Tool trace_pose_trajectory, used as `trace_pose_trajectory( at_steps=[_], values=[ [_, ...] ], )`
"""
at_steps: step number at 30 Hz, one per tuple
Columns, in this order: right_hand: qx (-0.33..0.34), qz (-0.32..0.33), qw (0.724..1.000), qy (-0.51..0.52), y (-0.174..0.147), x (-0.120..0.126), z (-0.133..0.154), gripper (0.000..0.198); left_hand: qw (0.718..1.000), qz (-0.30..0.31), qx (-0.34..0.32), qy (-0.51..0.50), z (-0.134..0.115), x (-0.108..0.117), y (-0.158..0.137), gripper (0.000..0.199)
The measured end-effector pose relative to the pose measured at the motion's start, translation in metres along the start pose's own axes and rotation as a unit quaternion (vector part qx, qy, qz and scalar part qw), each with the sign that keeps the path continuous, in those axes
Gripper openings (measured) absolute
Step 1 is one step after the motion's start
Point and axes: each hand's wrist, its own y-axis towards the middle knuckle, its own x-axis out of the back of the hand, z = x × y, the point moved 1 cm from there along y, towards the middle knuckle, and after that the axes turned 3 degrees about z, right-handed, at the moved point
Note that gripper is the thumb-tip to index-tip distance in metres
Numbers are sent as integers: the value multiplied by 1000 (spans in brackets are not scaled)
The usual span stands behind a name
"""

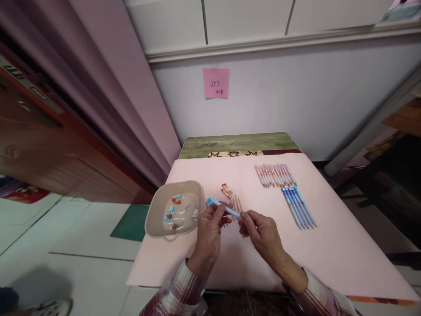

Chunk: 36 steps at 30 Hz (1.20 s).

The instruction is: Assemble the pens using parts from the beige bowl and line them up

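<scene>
From afar I watch left hand (209,226), nearer the bin (156,210), and right hand (264,231) pinch a blue pen (232,212) right of the bin, long axis slanting away from it.

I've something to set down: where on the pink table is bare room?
Bare pink covering lies right of the slim blue pens, and along the far edge between the beige plastic basin and the row of whitish pens. Crowded: around the left hand, right hand, their pale blue pen and loose brownish pens.
</scene>
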Motion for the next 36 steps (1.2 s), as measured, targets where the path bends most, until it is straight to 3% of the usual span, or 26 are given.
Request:
trace_pose_trajectory(
  at_steps=[4,8,10,13,17,20,28,33,36],
  values=[
    [-61,71,990,101,2,-4,-7,54,1000,5,5,12,0,4,2,25],
    [-9,32,999,39,6,-2,-5,30,999,-9,5,41,-1,8,5,29],
    [8,8,1000,25,6,-1,-3,26,998,-3,6,61,-2,8,5,29],
    [-21,33,996,81,4,-4,-3,28,997,17,11,78,-3,8,5,28],
    [-91,120,956,251,1,-13,-6,36,995,44,28,85,-6,8,4,25],
    [-102,126,939,305,0,-17,-8,38,995,44,31,78,-7,6,3,24],
    [-55,66,971,223,-2,-18,-12,32,997,41,54,30,-1,3,-1,26],
    [-19,34,996,84,-3,-15,-11,22,997,10,39,58,4,8,2,21],
    [-22,23,998,63,-4,-16,-12,23,995,16,33,90,4,10,2,20]
  ],
)
